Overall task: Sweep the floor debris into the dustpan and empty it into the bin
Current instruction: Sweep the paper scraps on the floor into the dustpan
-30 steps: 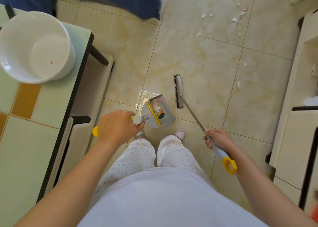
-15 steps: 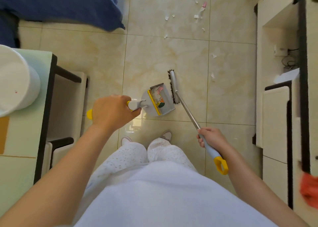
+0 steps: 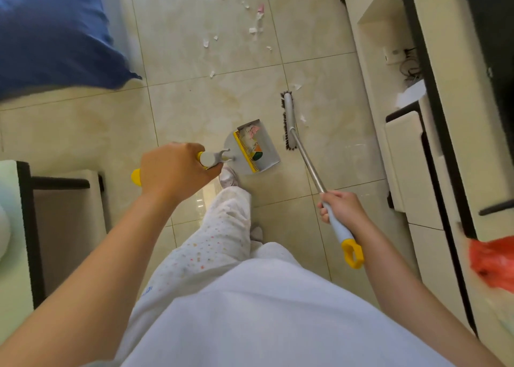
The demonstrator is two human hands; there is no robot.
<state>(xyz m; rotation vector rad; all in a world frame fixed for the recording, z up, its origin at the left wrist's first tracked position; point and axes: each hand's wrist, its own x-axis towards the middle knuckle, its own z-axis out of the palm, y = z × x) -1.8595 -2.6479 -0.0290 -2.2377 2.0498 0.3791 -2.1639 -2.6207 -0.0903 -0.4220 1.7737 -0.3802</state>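
My left hand [image 3: 176, 169] grips the yellow-tipped handle of a grey dustpan [image 3: 267, 150] with a yellow comb edge. Paper scraps and coloured bits lie inside the pan. My right hand [image 3: 343, 208] grips the grey handle of a long broom; its brush head [image 3: 288, 119] sits just right of the pan, apart from it. White and pink paper debris [image 3: 256, 19] lies scattered on the tiled floor farther ahead, and two scraps [image 3: 302, 119] lie beside the brush. The bin is out of sight.
A blue cloth [image 3: 55, 30] hangs at the upper left. A dark-framed table and white bench [image 3: 64, 200] stand at the left. White cabinets [image 3: 403, 144] line the right side, with a red bag [image 3: 492, 261] at the right edge. One foot [image 3: 229, 176] is stepped forward below the dustpan.
The view has swung right, so the white bucket on the table has left the frame. One leg has stepped forward. Broom and dustpan have moved ahead towards the scattered scraps.
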